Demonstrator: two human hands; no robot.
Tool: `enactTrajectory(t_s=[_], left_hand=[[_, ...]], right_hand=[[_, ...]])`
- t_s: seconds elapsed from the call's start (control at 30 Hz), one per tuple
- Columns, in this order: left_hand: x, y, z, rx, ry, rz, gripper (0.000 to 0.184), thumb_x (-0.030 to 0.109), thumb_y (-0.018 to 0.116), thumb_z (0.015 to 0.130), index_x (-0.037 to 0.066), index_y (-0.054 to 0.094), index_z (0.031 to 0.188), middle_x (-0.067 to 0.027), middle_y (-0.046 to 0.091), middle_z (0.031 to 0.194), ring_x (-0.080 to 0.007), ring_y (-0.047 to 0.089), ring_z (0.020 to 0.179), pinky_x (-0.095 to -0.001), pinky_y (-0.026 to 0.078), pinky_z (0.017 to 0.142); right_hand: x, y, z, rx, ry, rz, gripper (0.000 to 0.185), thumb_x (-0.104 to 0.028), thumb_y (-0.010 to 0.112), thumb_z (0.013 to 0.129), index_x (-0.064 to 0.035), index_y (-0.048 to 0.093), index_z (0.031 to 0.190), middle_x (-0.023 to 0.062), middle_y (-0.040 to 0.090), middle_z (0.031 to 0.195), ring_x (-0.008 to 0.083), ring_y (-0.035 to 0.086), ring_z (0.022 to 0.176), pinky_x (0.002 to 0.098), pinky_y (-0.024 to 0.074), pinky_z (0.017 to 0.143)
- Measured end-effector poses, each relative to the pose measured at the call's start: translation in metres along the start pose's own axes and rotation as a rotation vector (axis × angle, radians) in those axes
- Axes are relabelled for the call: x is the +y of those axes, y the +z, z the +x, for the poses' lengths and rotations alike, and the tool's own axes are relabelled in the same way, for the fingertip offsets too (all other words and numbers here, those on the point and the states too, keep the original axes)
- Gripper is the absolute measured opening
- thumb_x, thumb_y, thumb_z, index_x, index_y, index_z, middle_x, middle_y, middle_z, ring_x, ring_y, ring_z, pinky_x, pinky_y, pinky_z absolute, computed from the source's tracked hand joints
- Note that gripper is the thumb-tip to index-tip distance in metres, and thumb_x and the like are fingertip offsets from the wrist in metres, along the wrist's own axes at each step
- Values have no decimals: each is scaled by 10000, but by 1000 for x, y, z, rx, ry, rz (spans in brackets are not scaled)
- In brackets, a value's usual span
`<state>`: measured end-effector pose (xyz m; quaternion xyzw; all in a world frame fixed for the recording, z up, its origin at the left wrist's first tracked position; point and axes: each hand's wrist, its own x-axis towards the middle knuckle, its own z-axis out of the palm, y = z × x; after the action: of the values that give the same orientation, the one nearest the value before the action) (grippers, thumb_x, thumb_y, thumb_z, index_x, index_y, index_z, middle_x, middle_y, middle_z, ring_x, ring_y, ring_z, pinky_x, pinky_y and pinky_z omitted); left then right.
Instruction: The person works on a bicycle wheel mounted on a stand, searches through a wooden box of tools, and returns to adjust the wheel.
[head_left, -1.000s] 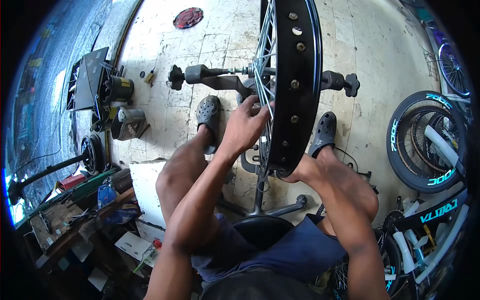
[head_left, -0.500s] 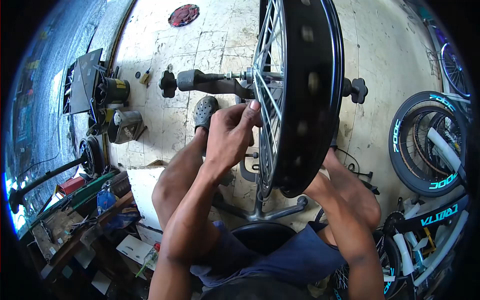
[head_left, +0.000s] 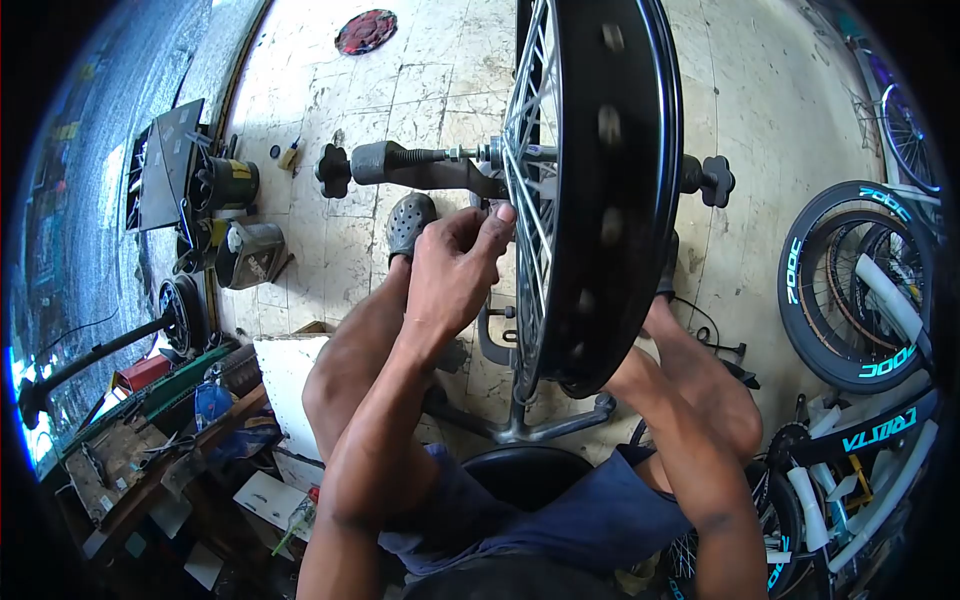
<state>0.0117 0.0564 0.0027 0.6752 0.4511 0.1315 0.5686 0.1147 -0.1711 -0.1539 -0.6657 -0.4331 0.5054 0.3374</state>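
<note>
Here on the far left, 2 buckets (head_left: 237, 183) stand at the edge of the tiled floor (head_left: 300, 240), with the cluttered bench (head_left: 125, 460) nearer the body. A wide stretch of floor separates the buckets from the left knob (head_left: 333, 170) of the stand (head_left: 425, 175), and 1 red mat (head_left: 366, 32) lies up at the top. Centre stage, the wheel (head_left: 620, 160) stands upright between the person's legs, held in the stand, its top cut off by the view and its rim holes blurred. Moving right, floor again separates the right knob (head_left: 718, 181) from the stacked wheels (head_left: 795, 265) and the bike frame (head_left: 870, 430).

Now the fingers! The left hand (head_left: 452, 265) is right up at the spokes (head_left: 538, 215), fingers curled, thumb raised and close to the index finger, its tip just beside the spokes; whether it pinches or touches one, I cannot tell. The right hand (head_left: 626, 371) is at the rim's lower end, largely hidden behind it, so its fingers and grip cannot be told.
</note>
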Motion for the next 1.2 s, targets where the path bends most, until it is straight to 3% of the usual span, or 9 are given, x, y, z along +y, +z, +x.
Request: enactTrajectory(t_s=[0.07, 0.37, 0.73, 0.9, 1.2], left_hand=[[-2, 1, 0, -47, -26, -21, 493, 450, 585, 925, -40, 628, 960, -116, 613, 812, -151, 503, 636, -279, 416, 624], [-14, -9, 14, -349, -173, -398, 516, 448, 563, 929, -24, 533, 1137, -148, 599, 928, -183, 545, 729, -311, 426, 718], [-18, -6, 24, -383, -202, -512, 626, 446, 537, 935, -4, 417, 1352, -187, 582, 1069, -222, 595, 843, -350, 438, 832], [-2, -2, 10, -333, -139, -412, 575, 382, 540, 940, 17, 411, 1365, -147, 595, 971, -196, 591, 827, -334, 443, 820], [-9, -6, 17, -403, -78, -352, 551, 296, 522, 924, 27, 395, 1387, -133, 583, 961, -183, 560, 830, -329, 447, 813]], right_hand=[[4, 4, -1, 1, -5, 22, 210, -164, 590, 773, 11, 702, 799, 175, 693, 756, 357, 655, 685, 418, 510, 604], [-28, -10, 6, -123, 29, -164, 221, -186, 590, 778, 8, 696, 781, 176, 687, 745, 361, 647, 675, 423, 506, 604], [-49, -19, 5, -75, -42, -227, 260, -231, 585, 786, 6, 687, 761, 167, 679, 724, 368, 627, 663, 408, 492, 593], [-48, -16, 4, -59, -6, -140, 259, -237, 586, 786, 0, 688, 770, 164, 678, 730, 369, 624, 672, 408, 492, 606], [-49, -21, 7, -105, 1, -155, 217, -200, 605, 771, -11, 694, 833, 164, 685, 779, 367, 628, 705, 414, 496, 646]])
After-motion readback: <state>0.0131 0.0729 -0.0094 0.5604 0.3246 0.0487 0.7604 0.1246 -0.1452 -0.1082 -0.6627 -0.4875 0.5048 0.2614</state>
